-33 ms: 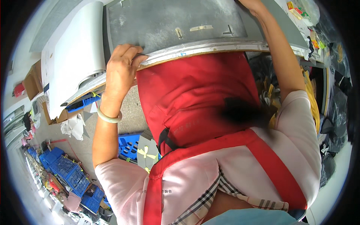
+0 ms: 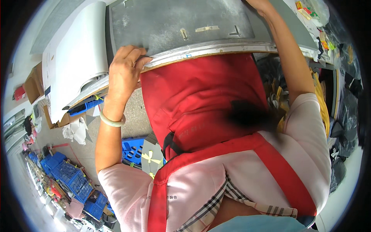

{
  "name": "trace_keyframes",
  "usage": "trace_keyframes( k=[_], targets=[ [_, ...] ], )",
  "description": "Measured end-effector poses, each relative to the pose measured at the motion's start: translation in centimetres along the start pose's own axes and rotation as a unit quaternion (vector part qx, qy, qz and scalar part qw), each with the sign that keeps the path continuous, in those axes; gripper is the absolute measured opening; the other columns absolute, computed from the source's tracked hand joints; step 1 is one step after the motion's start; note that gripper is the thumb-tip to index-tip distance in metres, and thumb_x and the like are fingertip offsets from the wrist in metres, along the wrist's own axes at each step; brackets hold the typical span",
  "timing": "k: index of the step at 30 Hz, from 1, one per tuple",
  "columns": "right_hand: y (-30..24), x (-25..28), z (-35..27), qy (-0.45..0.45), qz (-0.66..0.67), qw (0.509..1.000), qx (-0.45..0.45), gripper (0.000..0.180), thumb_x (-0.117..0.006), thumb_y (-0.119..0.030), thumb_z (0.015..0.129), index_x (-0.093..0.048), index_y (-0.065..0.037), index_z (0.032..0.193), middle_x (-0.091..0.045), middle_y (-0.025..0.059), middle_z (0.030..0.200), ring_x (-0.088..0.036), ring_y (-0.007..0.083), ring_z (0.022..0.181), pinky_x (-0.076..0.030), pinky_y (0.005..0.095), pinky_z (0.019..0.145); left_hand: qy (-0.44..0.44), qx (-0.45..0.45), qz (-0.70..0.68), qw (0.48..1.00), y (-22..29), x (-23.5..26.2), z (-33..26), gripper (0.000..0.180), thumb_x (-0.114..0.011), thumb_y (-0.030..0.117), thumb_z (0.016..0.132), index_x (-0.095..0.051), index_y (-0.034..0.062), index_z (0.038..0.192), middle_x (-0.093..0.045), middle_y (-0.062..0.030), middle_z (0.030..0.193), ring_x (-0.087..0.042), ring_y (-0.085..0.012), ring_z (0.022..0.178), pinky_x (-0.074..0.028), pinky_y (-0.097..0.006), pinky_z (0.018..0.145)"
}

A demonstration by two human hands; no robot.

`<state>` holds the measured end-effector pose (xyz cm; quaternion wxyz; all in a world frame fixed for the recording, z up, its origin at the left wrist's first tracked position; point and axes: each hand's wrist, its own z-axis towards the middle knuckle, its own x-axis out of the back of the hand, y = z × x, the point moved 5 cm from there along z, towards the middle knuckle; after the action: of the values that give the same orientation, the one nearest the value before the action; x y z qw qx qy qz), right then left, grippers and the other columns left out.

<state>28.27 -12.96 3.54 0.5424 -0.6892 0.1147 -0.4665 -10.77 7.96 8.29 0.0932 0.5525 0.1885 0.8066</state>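
A dark grey board [image 2: 174,23] with whitish smudges and small cut-out marks lies flat on the worktable in front of me. At its near left corner, by the table's front edge [image 2: 216,49], rests my left hand [image 2: 125,63]. Its fingers are curled and pressed towards the thumb; what lies between them, if anything, is hidden. My right arm stretches to the far right of the board. Only part of my right hand [image 2: 261,4] shows at the upper border, and its fingers are mostly out of the picture.
A large white sheet [image 2: 79,54], curled over at its near edge, lies left of the board. Blue crates [image 2: 71,178] stand on the floor at the lower left. Dark plastic bags [image 2: 348,104] pile up on the right. Small coloured packets [image 2: 304,11] lie at the far right.
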Motion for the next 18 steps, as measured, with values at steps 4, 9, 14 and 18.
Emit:
trace_keyframes(
  k=[4,9,14,18],
  targets=[
    [-0.4,-0.2,-0.4,0.002,-0.009,1.0,0.002,0.025,-0.076,-0.026,0.09,-0.074,-0.001,0.089,-0.064,-0.0009,0.077,-0.054,0.0119,0.072,-0.045,0.0298,0.067,0.0,-0.021,0.014,1.0,0.0,0.2,-0.1,0.022,-0.082,0.01,0.077,-0.072,0.0019,0.094,-0.069,-0.0091,0.096,-0.064,-0.0307,0.091,-0.054,-0.04,0.079],
    [-1.2,0.5,-1.1,0.009,-0.037,0.999,-0.009,0.027,-0.077,-0.027,0.09,-0.074,0.0,0.09,-0.065,0.0009,0.077,-0.055,0.0128,0.073,-0.046,0.0306,0.068,0.006,-0.038,0.008,0.999,0.4,0.1,0.4,0.018,-0.082,0.005,0.078,-0.069,0.0001,0.09,-0.069,-0.0098,0.093,-0.064,-0.0294,0.087,-0.052,-0.039,0.077],
    [-1.2,0.0,-0.9,0.028,-0.077,0.996,0.028,0.032,-0.077,-0.029,0.089,-0.073,0.002,0.09,-0.067,0.0055,0.077,-0.058,0.0153,0.073,-0.047,0.0325,0.069,0.014,-0.054,0.006,0.998,0.4,0.2,0.1,0.018,-0.081,0.009,0.079,-0.07,0.0012,0.089,-0.067,-0.0102,0.089,-0.063,-0.0315,0.085,-0.052,-0.042,0.076],
    [-1.0,-0.5,-0.8,0.028,-0.09,0.995,0.041,0.034,-0.077,-0.032,0.089,-0.073,0.002,0.09,-0.068,0.0075,0.076,-0.059,0.0163,0.071,-0.048,0.0341,0.068,0.009,-0.039,0.017,0.999,0.7,0.3,0.0,0.015,-0.081,0.006,0.08,-0.07,0.0011,0.089,-0.067,-0.01,0.088,-0.062,-0.0313,0.084,-0.052,-0.041,0.075]
  ],
)
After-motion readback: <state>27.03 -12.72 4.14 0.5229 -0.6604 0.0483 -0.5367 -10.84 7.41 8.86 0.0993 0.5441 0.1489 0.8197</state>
